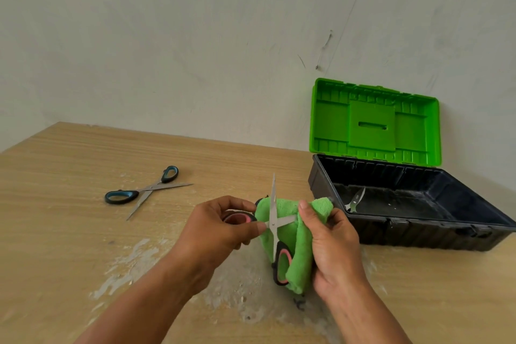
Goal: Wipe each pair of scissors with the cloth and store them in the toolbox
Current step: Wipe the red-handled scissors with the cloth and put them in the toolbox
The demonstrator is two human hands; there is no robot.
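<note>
At two o'clock on the table (69,165), the open toolbox (418,234) holds one pair (356,200). At centre, the right hand (332,243) pinches the cloth (298,260) round a blade of the pink scissors (273,215), whose handle the left hand (220,223) grips. The blade is probably best wiped pivot to tip, along the spine. Blue scissors (145,193) lie at ten.

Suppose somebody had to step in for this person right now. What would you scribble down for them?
Left hand: grips one handle of the pink-handled scissors, blades spread open.
Right hand: pinches the green cloth round one blade.
Blue-handled scissors: lying open on the table, left of the hands, not yet in the box.
Toolbox: on the right, lid up; metal blades inside, seemingly one pair already stored.
Left to do: finish wiping the pink pair, store it, then wipe and store the blue pair.
</note>
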